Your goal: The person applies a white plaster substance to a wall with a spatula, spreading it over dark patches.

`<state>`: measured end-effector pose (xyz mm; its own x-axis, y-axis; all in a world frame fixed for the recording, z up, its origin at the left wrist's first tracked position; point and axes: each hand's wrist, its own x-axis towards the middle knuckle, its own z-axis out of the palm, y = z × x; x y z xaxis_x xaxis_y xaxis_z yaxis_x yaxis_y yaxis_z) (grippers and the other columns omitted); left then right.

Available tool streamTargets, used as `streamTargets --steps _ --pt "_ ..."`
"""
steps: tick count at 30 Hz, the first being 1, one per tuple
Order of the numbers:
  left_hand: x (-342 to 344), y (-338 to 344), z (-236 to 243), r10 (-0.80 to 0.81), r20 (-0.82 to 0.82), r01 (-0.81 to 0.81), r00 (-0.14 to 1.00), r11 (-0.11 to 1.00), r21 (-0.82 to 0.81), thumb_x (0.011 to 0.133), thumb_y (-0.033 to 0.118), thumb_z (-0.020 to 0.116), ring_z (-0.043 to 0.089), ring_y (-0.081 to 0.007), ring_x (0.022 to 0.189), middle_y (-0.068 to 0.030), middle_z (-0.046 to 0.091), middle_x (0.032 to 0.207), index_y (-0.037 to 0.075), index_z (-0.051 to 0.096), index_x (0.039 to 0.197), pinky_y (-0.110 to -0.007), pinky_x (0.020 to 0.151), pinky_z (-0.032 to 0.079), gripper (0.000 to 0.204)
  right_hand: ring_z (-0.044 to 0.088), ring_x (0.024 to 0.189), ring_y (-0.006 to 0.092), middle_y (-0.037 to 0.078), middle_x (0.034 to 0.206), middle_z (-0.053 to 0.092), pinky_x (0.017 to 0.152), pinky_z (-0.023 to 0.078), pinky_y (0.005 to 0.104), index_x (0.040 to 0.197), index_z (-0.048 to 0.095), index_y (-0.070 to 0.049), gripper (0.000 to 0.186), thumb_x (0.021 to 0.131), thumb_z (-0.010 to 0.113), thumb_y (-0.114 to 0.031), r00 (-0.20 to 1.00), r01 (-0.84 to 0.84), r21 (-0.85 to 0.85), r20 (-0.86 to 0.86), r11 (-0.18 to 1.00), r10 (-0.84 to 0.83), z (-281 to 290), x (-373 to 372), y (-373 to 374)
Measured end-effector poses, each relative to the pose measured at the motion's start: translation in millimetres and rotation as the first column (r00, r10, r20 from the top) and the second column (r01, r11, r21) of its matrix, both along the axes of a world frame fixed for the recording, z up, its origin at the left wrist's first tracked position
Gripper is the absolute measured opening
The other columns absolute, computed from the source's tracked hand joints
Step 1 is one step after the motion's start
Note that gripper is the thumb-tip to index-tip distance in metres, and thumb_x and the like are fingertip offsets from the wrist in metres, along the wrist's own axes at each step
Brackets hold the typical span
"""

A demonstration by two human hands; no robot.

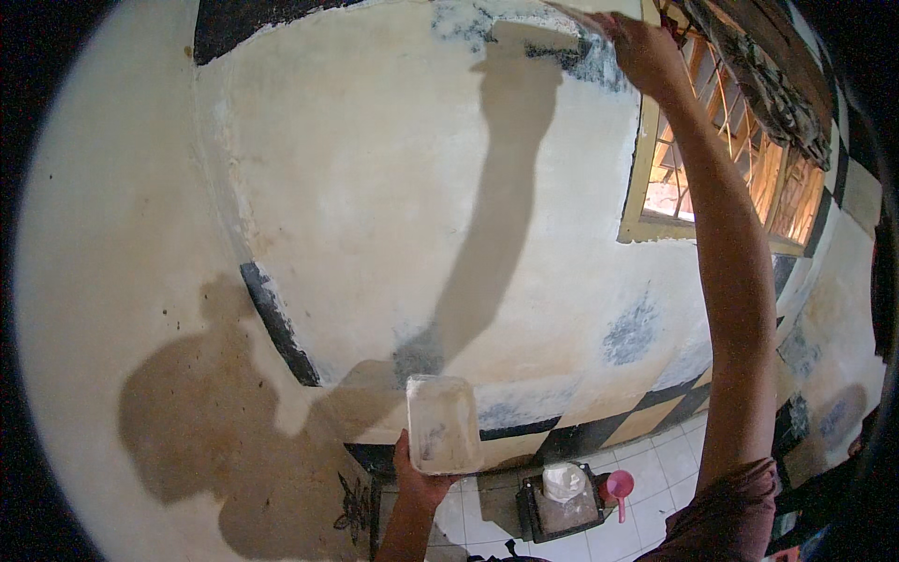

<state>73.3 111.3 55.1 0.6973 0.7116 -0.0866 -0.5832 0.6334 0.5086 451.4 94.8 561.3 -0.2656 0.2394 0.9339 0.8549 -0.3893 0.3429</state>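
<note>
My right hand (646, 54) is raised high at the upper right, its fingers closed round a thin flat putty knife (582, 15) seen nearly edge-on. The blade is at the wall (375, 206), by a dark patch (599, 64) partly smeared with white filler. Low in the middle, my left hand (423, 482) grips a shallow, clear plastic container (444, 426) from below. Whitish residue coats the inside of the container. The fingers behind it are mostly hidden.
A barred window (693, 178) with a yellowish frame is beside my right arm. On the tiled floor (581, 543), a black stool (562, 515) bears a white bag (565, 482); a pink dipper (619, 485) is beside it. Dark cloth (763, 84) hangs across the window.
</note>
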Motion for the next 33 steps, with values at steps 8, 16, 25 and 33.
streamTargets --steps 8,16,25,33 --pt "-6.8 -12.3 4.0 0.125 0.045 -0.12 0.991 0.987 -0.108 0.09 0.059 0.04 0.06 -0.0395 0.108 -0.0143 0.056 0.126 0.011 0.045 0.137 -0.062 0.077 0.055 0.067 0.063 0.093 0.0412 0.023 0.096 0.067 0.078 0.051 0.0488 0.102 0.066 0.0 0.027 0.079 0.056 -0.01 0.962 0.211 -0.153 -0.142 0.965 -0.233 6.7 -42.1 20.4" --pt "-13.4 -0.7 -11.4 0.154 0.157 -0.122 0.975 0.973 -0.197 0.089 0.057 0.042 0.061 -0.0391 0.107 -0.0147 0.057 0.124 0.011 0.046 0.136 -0.061 0.076 0.056 0.066 0.068 0.082 0.0387 0.022 0.09 0.068 0.074 0.056 0.0484 0.114 0.064 -0.012 0.038 0.078 0.054 -0.001 0.995 0.1 -0.216 0.05 0.971 -0.091 -43.8 -80.0 62.9" --pt "-18.6 0.4 -4.6 0.086 0.207 -0.048 0.974 0.982 -0.182 0.09 0.055 0.042 0.062 -0.0366 0.106 -0.011 0.059 0.121 0.012 0.048 0.134 -0.058 0.077 0.056 0.063 0.067 0.091 0.0352 0.016 0.106 0.068 0.081 0.054 0.0453 0.118 0.065 -0.018 0.045 0.082 0.048 0.003 0.991 0.134 -0.054 0.021 0.989 -0.133 -17.4 -8.5 4.8" --pt "-8.1 -5.5 7.0 0.135 0.019 -0.13 0.991 0.98 -0.149 0.089 0.059 0.043 0.063 -0.0336 0.103 -0.0102 0.059 0.122 0.012 0.05 0.133 -0.051 0.072 0.057 0.065 0.069 0.085 0.0321 0.015 0.096 0.07 0.075 0.054 0.0445 0.108 0.07 -0.016 0.032 0.085 0.053 -0.003 0.989 0.122 -0.191 -0.061 0.974 -0.136 -90.0 1.0 19.6"
